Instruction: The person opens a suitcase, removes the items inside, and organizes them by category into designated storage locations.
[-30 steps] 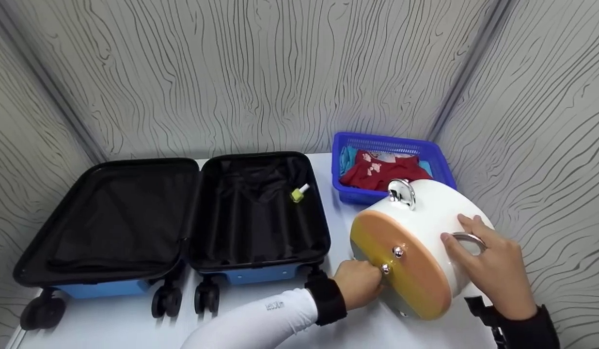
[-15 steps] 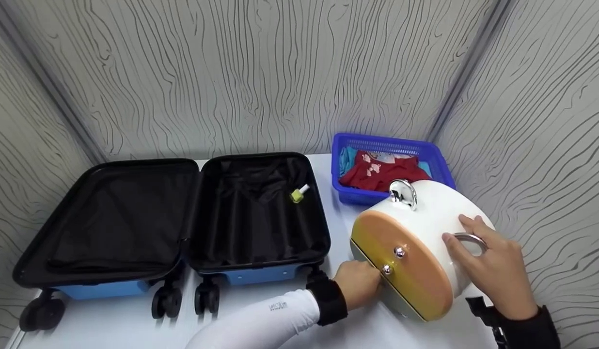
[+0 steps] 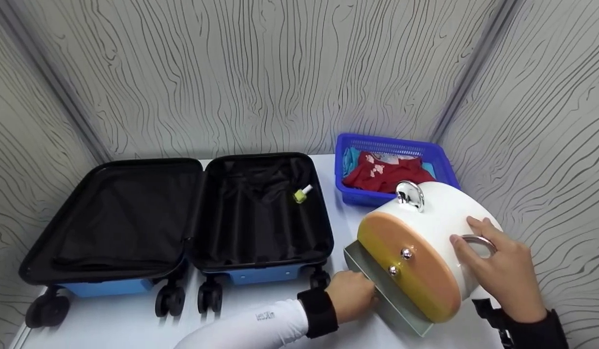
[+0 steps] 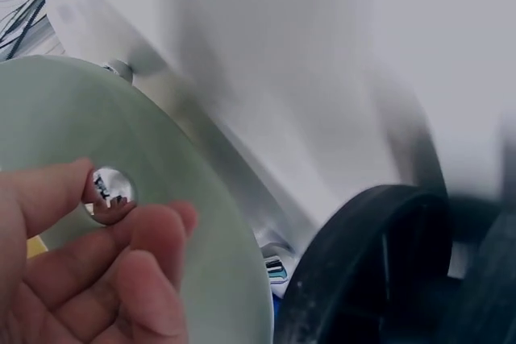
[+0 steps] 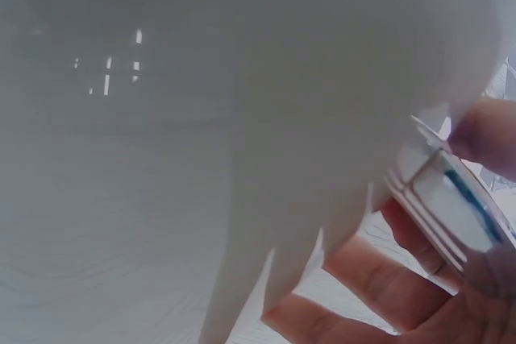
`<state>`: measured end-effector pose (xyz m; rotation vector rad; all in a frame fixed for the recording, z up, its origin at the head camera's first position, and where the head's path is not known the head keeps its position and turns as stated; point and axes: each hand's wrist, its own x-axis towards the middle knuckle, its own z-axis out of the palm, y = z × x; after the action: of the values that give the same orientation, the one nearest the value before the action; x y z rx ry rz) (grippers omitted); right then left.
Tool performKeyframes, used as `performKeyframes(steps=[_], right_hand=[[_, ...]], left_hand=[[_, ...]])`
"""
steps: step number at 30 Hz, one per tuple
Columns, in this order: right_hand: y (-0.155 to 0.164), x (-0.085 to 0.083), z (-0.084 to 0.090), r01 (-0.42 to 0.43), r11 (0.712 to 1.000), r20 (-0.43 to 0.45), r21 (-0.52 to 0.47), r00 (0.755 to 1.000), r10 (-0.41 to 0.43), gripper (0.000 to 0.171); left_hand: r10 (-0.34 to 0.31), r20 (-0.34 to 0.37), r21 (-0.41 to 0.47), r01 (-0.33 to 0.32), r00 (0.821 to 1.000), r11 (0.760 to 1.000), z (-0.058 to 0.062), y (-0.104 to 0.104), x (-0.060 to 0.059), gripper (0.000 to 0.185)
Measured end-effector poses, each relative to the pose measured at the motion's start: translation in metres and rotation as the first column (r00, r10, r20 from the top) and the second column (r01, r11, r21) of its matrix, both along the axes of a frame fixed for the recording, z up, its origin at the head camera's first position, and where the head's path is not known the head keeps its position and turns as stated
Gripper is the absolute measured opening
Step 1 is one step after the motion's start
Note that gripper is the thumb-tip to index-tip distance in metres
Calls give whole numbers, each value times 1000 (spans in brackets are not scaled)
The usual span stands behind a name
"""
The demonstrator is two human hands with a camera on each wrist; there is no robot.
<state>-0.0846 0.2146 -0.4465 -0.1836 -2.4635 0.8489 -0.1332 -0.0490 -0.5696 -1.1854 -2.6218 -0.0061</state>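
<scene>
A white rounded storage box [image 3: 442, 208] with chrome ring handles and an orange and yellow front stands on the right of the table. Its pale green lower drawer [image 3: 401, 308] sticks out partway. In the left wrist view my left hand [image 4: 97, 263] pinches a round chrome knob [image 4: 111, 191] on the drawer front; in the head view that same left hand [image 3: 350, 295] hides the knob. My right hand [image 3: 505, 269] rests on the box's side, fingers spread against the white wall, with a ring handle [image 5: 451, 207] between thumb and fingers.
An open blue suitcase [image 3: 265, 274] with black lining lies at left, its wheels close to my left forearm. Inside is a small yellow-green bottle with a white cap [image 3: 302, 194]. Behind the box stands a blue basket [image 3: 360, 196] holding red and teal clothes [image 3: 389, 174].
The lower drawer has slid out of the box toward the front left, drawn by my left hand. My right hand keeps its place on the box's side. The view has shifted slightly.
</scene>
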Motion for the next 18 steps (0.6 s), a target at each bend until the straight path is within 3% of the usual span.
performKeyframes(steps=[8,13,16,18], right_hand=[[6,0,-3,21,1000,-31,16,999,-20,51],[7,-1,-3,32,999,-11,16,999,-32,52],[6,-1,-3,35,999,2,11,999,-35,53],[6,0,-3,40,999,12,7,999,-40,54]], left_hand=[[-51,-13,-82,50,999,995,4,-12,8,29],[-50,4,-76,51,999,996,7,-18,10,32],[-55,24,-56,56,998,997,17,-21,12,45],[-59,62,-33,61,996,998,30,-22,13,54]])
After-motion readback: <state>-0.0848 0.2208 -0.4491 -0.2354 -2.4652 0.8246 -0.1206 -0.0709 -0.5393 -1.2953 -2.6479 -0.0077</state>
